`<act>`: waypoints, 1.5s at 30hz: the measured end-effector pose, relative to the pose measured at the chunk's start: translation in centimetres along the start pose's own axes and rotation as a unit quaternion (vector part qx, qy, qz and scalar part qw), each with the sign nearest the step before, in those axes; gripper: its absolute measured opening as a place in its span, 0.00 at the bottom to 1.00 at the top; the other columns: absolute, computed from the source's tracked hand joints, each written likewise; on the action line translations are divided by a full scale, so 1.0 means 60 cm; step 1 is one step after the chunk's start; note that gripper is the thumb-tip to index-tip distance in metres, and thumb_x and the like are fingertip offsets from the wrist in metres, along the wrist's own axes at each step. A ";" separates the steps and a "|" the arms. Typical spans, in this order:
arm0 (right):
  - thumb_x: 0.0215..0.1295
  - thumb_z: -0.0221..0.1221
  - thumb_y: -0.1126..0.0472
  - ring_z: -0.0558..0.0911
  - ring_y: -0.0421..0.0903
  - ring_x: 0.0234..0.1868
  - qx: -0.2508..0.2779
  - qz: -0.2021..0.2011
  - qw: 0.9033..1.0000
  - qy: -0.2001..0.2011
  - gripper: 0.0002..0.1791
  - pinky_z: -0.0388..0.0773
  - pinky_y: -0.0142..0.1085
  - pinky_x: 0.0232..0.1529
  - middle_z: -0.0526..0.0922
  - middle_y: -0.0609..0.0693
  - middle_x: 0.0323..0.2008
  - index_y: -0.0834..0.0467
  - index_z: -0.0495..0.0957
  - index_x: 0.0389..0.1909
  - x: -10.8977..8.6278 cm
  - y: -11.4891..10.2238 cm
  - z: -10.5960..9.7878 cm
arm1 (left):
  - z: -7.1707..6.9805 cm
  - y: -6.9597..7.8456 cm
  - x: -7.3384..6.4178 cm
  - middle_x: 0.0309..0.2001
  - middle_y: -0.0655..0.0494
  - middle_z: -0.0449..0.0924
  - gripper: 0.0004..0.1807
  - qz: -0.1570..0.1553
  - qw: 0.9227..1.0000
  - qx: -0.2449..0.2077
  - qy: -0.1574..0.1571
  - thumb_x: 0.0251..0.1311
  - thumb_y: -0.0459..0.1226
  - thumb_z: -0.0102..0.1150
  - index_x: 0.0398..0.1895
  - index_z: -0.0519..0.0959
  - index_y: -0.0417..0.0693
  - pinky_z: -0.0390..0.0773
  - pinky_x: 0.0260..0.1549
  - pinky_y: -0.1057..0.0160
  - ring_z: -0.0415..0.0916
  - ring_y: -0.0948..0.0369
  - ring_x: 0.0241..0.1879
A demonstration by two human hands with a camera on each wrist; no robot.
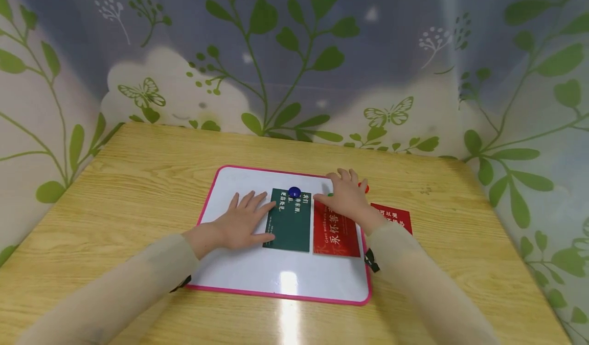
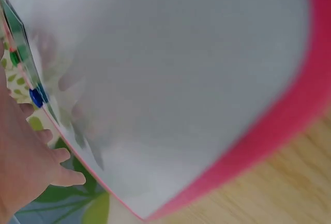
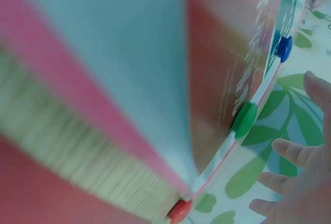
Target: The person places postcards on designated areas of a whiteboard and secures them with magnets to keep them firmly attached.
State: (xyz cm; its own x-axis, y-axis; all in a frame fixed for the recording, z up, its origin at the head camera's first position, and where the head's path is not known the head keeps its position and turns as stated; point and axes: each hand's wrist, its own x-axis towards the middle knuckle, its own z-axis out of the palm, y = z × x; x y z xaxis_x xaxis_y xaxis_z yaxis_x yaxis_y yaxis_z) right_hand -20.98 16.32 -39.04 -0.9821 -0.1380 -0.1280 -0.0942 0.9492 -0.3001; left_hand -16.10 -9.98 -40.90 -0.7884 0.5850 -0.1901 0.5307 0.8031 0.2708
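A whiteboard [image 1: 239, 181] with a pink rim lies on the table. On it, a dark green card [image 1: 290, 227] with white writing has a blue magnet [image 1: 294, 192] at its top edge. Beside that card lies a red card [image 1: 336, 237]; the green magnet [image 3: 245, 120] at its top is mostly hidden in the head view. My left hand [image 1: 241, 222] is spread over the board's left half, with thumb and a fingertip at the green card's left edge. Fingers apart, my right hand [image 1: 347, 197] hovers over the red card's upper part and covers some of it.
Another red card [image 1: 398, 217] lies on the wooden table [image 1: 152, 181], right of the board and partly behind my right forearm. A red magnet [image 1: 363, 187] sits just past the board's top right corner. A leaf-patterned cloth [image 1: 285, 79] hangs behind the table.
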 end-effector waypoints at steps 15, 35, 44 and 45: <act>0.57 0.60 0.43 0.48 0.66 0.70 -0.006 0.021 1.000 0.010 0.41 0.41 0.68 0.63 0.54 0.66 0.68 0.61 0.62 0.66 -0.024 0.056 -0.012 | 0.005 -0.070 -0.032 0.71 0.38 0.50 0.42 -0.046 0.997 0.008 0.062 0.58 0.58 0.52 0.70 0.56 0.45 0.41 0.62 0.29 0.44 0.36 0.70; 0.55 0.63 0.46 0.47 0.72 0.67 -0.017 0.047 0.999 -0.008 0.42 0.41 0.73 0.59 0.53 0.72 0.66 0.66 0.61 0.64 -0.074 0.164 -0.018 | 0.002 -0.127 -0.058 0.70 0.33 0.49 0.42 -0.094 0.993 0.004 0.073 0.61 0.57 0.49 0.71 0.54 0.39 0.40 0.60 0.26 0.44 0.33 0.68; 0.48 0.67 0.50 0.48 0.76 0.64 -0.011 0.043 0.998 -0.055 0.44 0.44 0.75 0.56 0.52 0.75 0.64 0.66 0.62 0.63 -0.104 0.217 -0.040 | 0.004 -0.133 -0.059 0.70 0.33 0.47 0.42 -0.099 0.993 -0.001 0.066 0.62 0.56 0.49 0.71 0.53 0.39 0.39 0.59 0.26 0.42 0.32 0.68; 0.48 0.68 0.50 0.48 0.76 0.63 -0.010 0.043 0.997 -0.059 0.43 0.44 0.75 0.55 0.52 0.76 0.64 0.67 0.63 0.62 -0.106 0.220 -0.043 | 0.005 -0.134 -0.059 0.70 0.33 0.47 0.42 -0.099 0.993 0.000 0.065 0.62 0.56 0.49 0.71 0.53 0.39 0.39 0.59 0.26 0.42 0.32 0.68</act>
State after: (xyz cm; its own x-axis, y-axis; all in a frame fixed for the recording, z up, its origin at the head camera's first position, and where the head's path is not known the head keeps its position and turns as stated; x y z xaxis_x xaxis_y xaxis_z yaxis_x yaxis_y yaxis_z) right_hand -16.40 30.43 -39.75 -0.9607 -0.0864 -0.2639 -0.0144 0.9645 -0.2636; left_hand -17.47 -18.46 -42.65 -0.9111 0.3957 -0.1155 0.3609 0.9011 0.2404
